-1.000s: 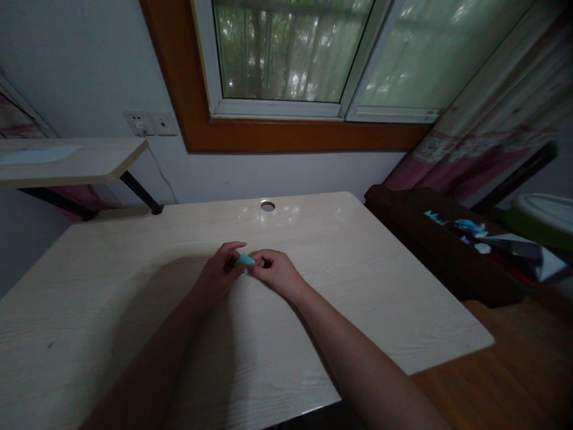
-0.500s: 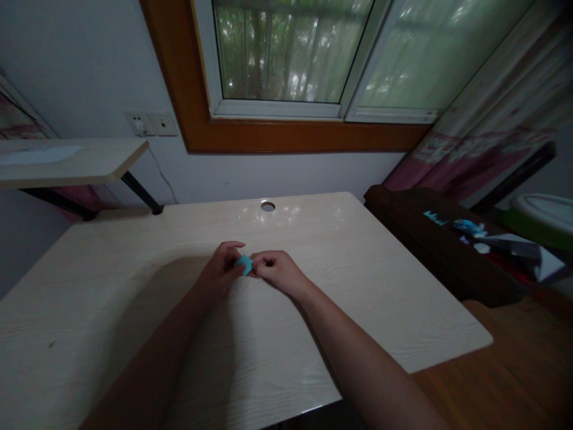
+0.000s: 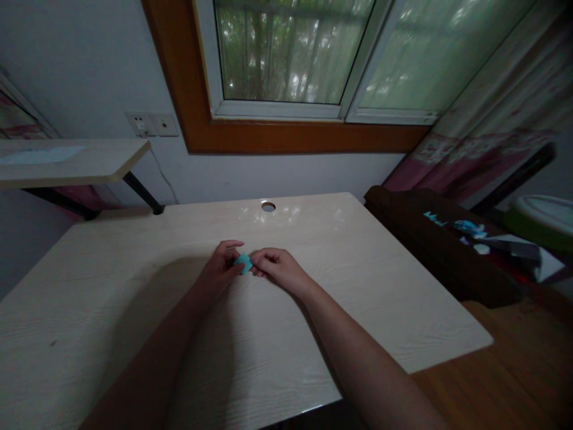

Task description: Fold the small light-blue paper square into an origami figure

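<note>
A small piece of turquoise paper, seemingly folded, is held over the middle of the pale wooden desk. My left hand pinches its left side between thumb and fingers, with the index finger stretched out above. At the paper's right corner, my right hand has thumb and index finger pressed together on the edge. The fingertips of both hands cover parts of the paper, so its full shape is hidden.
Behind the hands, a round cable hole is cut in the desk. A raised shelf on black legs stands at the back left. Beyond the desk's right edge lies a dark brown piece of furniture with assorted items on it.
The fingers of my right hand have shifted slightly and closed more flatly against the paper's right corner. My left hand keeps its pinch almost unmoved.
</note>
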Motion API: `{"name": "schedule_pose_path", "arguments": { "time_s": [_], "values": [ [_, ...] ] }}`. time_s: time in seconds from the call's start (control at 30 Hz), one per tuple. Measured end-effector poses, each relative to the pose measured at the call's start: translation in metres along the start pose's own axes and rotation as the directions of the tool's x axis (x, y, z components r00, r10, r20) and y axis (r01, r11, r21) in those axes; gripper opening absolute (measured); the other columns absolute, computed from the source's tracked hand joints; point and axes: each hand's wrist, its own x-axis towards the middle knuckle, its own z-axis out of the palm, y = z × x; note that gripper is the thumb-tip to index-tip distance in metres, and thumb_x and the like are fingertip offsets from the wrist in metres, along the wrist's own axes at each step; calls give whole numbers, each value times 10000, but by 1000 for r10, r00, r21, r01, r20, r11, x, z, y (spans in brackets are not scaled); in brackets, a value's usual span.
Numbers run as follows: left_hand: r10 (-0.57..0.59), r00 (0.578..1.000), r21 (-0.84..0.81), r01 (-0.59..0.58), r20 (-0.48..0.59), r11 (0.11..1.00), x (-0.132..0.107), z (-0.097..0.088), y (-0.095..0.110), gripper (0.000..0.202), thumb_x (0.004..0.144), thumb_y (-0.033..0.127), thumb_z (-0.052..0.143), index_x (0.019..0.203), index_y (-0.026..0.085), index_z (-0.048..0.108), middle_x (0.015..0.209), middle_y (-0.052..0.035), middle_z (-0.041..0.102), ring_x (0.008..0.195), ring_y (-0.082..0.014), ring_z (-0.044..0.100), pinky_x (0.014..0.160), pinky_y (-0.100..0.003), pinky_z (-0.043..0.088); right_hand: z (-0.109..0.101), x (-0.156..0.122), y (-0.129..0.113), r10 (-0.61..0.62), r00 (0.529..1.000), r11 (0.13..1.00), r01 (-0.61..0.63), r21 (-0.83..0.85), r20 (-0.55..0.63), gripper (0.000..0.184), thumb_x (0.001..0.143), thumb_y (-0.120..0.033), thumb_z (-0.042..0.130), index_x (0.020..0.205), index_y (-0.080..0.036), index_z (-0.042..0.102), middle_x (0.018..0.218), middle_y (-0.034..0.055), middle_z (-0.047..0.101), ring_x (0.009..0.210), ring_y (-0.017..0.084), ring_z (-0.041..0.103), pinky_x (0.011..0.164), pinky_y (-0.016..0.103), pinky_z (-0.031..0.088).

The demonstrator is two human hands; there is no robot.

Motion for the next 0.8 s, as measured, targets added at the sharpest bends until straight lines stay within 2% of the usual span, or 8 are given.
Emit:
{"name": "schedule_pose_path", "arguments": {
  "time_s": [0.27, 0.5, 0.8],
  "values": [
    [18, 999, 157, -22, 27, 987, -1, 1, -5, 492, 841, 263, 674, 1273, 203, 448, 761, 27, 565, 691, -133, 547, 626, -246, 392, 2, 2, 6, -34, 999, 997, 33, -76, -16, 165, 802, -306, 630, 825, -153, 691, 714, 23, 673, 621, 116, 582, 630, 241, 465],
    [31, 999, 154, -34, 25, 988, -3, 3, -4, 460, 859, 292, 658, 1274, 214, 474, 779, 13, 591, 718, -143, 586, 659, -264, 425, 2, 0, 5, -76, 997, 980, 77, -184, 12, 154, 805, -307, 644, 819, -161, 692, 703, 18, 672, 629, 119, 577, 602, 228, 431],
    [-29, 999, 87, 30, -17, 996, -2, 2, 4, 478, 818, 235, 666, 1247, 202, 456, 731, 37, 588, 673, -137, 608, 639, -258, 439, 3, 2, 6, -28, 999, 995, 25, -99, -29, 132, 771, -279, 639, 804, -156, 674, 703, 19, 671, 616, 117, 579, 613, 235, 445]
  ]
}}
